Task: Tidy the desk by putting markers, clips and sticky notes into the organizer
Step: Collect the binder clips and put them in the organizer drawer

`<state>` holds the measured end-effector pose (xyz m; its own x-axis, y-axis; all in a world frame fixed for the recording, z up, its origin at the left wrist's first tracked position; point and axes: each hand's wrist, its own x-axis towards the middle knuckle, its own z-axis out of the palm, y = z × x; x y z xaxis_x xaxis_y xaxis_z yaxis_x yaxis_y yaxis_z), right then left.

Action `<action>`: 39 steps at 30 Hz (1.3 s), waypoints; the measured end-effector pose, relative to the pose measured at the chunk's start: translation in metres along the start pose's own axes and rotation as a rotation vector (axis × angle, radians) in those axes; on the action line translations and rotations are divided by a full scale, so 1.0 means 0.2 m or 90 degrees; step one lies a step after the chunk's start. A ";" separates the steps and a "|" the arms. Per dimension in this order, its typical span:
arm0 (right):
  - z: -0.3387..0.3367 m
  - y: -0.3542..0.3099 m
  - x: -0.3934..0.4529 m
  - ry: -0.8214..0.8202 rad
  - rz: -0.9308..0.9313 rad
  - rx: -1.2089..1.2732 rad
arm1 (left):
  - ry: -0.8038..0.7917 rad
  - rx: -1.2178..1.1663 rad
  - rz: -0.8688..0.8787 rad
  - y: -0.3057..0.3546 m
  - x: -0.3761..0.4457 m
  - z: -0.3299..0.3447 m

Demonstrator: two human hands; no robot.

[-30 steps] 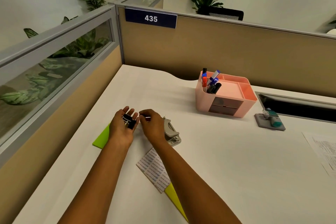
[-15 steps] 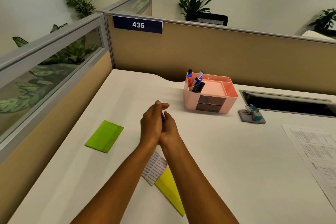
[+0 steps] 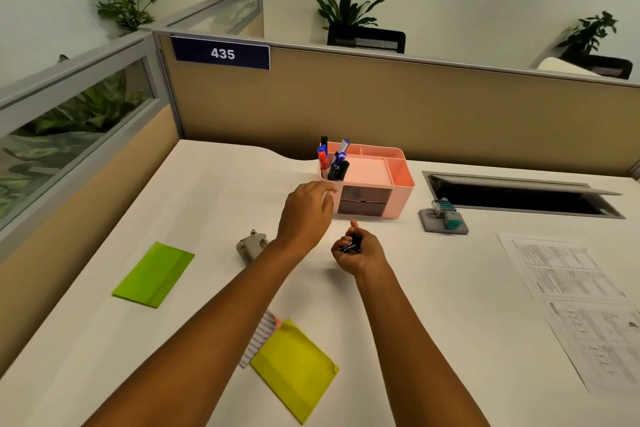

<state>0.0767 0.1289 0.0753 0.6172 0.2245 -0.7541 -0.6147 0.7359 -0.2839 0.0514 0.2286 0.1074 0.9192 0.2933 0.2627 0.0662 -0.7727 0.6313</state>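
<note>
Near the front of the pink organizer [image 3: 398, 180], your two hands had separated since half a second earlier, when they were pressed together over the middle of the table [image 3: 214, 191]. Your right hand [image 3: 358, 251] was found curled around a bunch of black binder clips [image 3: 351, 243], which a second earlier had lain in your left palm; the clips had therefore changed hands. Your left hand [image 3: 306, 211] held nothing visible, its fingers relaxed and extended toward the organizer's left front corner, just beside the small dark drawers [image 3: 363, 201]; contact with the drawer front could not be confirmed. The markers [image 3: 334, 163] stood upright in the organizer's left rear compartment, so that part of the work appeared done. The clips remained outside the organizer, held above the table a short way in front of it. In my judgement you were preparing to open a drawer or steady the organizer with the free hand so the clips could be dropped in. Two sticky-note pads remained out: the green pad [image 3: 154, 274] at the left and the yellow pad [image 3: 294, 369] nearer you, the latter partly over a printed slip [image 3: 259, 340]. A grey hole punch [image 3: 251, 246] lay partly behind your left forearm.
</note>
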 end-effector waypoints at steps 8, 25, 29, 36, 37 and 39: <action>0.01 -0.19 0.17 -0.024 0.059 0.022 | -0.064 0.107 0.064 0.14 0.17 0.20; 0.03 -0.26 0.34 -0.078 0.074 -0.010 | -0.077 0.163 0.028 0.11 0.25 0.41; 0.01 -0.24 0.31 -0.080 0.079 -0.034 | -0.081 0.165 0.038 0.11 0.25 0.40; -0.07 -0.19 0.21 -0.046 0.097 -0.060 | -0.073 0.172 0.058 0.11 0.26 0.40; -0.08 -0.18 0.19 -0.048 0.098 -0.056 | -0.073 0.173 0.058 0.11 0.25 0.40; -0.10 -0.18 0.18 -0.051 0.093 -0.048 | -0.075 0.174 0.059 0.12 0.25 0.39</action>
<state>0.1115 0.0984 0.0468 0.5537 0.3781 -0.7419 -0.7340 0.6424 -0.2205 0.1293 0.1806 0.0776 0.9636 0.1600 0.2140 0.0673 -0.9203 0.3854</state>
